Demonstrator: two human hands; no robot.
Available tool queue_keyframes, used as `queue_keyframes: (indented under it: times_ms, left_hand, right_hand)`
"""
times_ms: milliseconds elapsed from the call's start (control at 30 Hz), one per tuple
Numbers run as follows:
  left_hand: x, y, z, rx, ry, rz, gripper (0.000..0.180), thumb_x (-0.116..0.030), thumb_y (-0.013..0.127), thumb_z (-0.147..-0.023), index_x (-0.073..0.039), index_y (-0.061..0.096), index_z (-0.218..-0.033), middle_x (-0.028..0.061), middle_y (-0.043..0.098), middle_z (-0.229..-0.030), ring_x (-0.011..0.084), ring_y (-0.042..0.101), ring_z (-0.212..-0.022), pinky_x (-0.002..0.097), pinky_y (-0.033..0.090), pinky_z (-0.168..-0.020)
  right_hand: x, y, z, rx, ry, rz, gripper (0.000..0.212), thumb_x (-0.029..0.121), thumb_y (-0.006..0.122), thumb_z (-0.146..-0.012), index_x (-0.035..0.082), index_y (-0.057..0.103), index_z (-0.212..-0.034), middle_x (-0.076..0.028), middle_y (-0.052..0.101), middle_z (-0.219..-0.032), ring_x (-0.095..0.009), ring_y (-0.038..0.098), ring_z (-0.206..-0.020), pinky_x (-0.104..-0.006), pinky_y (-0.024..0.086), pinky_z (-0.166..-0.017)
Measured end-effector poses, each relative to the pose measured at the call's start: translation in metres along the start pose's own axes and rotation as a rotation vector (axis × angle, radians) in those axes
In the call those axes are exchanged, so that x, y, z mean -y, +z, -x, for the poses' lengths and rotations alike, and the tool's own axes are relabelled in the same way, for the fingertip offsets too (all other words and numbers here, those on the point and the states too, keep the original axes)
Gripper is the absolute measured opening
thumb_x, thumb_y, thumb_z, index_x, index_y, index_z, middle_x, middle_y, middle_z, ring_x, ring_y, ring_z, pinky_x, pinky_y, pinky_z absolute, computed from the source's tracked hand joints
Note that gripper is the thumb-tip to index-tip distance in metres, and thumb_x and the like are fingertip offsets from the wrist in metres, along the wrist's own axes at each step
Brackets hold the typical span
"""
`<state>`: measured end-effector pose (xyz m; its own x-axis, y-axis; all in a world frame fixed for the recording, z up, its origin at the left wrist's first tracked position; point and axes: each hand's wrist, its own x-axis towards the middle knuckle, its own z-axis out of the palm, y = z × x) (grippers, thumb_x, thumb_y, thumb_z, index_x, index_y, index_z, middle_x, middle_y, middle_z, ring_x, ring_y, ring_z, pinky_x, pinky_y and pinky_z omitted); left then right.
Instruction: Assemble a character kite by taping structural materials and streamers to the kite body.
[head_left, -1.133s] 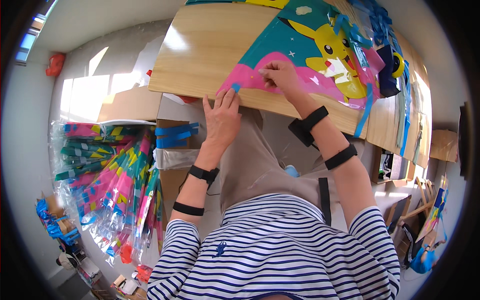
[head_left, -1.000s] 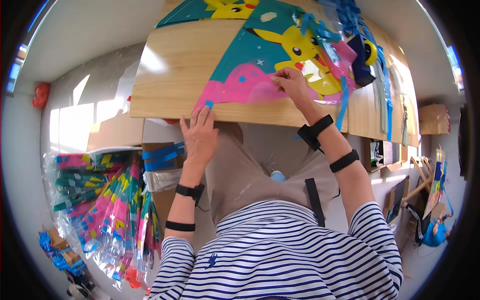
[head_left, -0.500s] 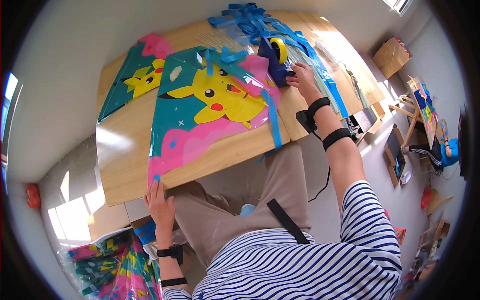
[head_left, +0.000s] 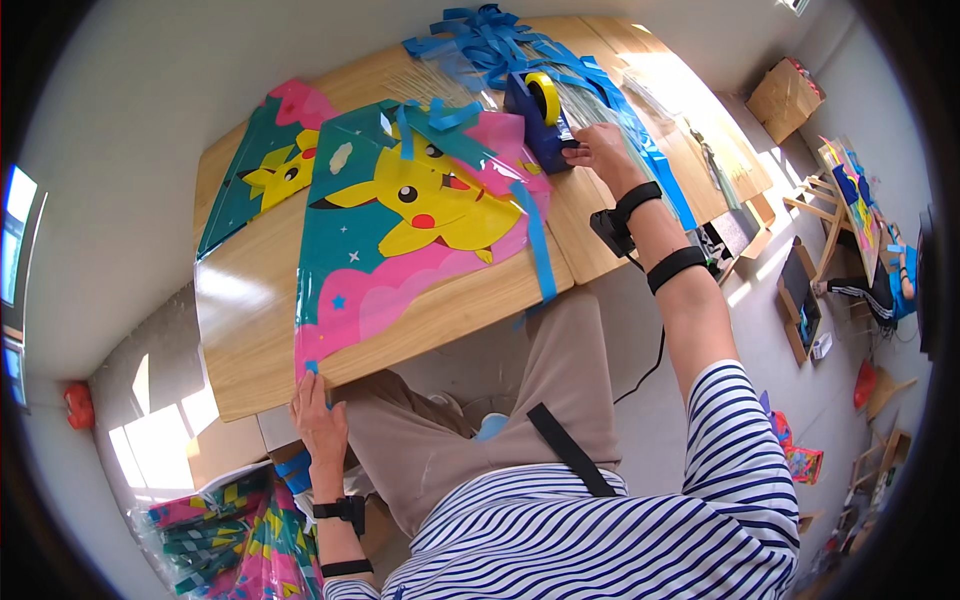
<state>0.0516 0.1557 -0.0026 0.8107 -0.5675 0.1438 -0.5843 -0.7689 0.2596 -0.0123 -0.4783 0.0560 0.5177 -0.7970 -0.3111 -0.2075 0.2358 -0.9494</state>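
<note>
A glossy plastic sheet (head_left: 400,262) printed in teal and pink with a yellow cartoon animal lies on the wooden table. My left hand (head_left: 320,425) is at its near left corner, fingers stretched out and thumb apart, by a small blue piece (head_left: 311,367). Past the sheet's right side stands a dark blue tape dispenser (head_left: 540,128) with a roll of tape on a yellow core (head_left: 543,97). My right hand (head_left: 605,155) is at the dispenser's near end, thumb and fingers pinched on the tape end, which barely shows. Blue strips (head_left: 535,245) lie across the sheet's right part.
Another printed sheet (head_left: 270,165) lies at the left. Tangled blue ribbons (head_left: 490,38) and thin clear rods are at the back. Bagged printed sheets (head_left: 230,535) are at lower left. A cardboard box (head_left: 783,103) and a seated person (head_left: 895,285) are off to the right.
The view has shifted slightly. My right thumb and fingers have closed together at the dispenser's end. My left hand stays at the sheet's corner.
</note>
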Motion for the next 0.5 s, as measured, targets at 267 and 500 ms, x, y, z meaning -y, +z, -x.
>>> queue_keyframes:
  times_ms: [267,500]
  left_hand:
    - [0.001,0.0,0.001,0.009,-0.01,0.006,0.064,-0.005,0.077,-0.071,0.001,0.058,-0.133,0.0155,0.053,-0.143,0.0371,0.046,-0.136,0.0484,0.034,-0.114]
    - [-0.001,0.001,0.002,0.0,-0.024,0.019,0.063,-0.004,0.077,-0.071,0.002,0.059,-0.131,0.0162,0.053,-0.142,0.0375,0.046,-0.135,0.048,0.035,-0.113]
  right_hand:
    - [0.02,0.01,0.017,-0.039,0.033,0.091,0.03,0.019,0.067,-0.091,0.002,0.061,-0.114,-0.012,0.064,-0.095,-0.026,0.07,-0.073,-0.0431,0.061,-0.068]
    - [0.017,0.003,0.011,0.035,0.024,0.098,0.026,0.015,0.068,-0.089,0.001,0.063,-0.11,-0.012,0.065,-0.102,-0.027,0.068,-0.072,-0.0463,0.059,-0.067]
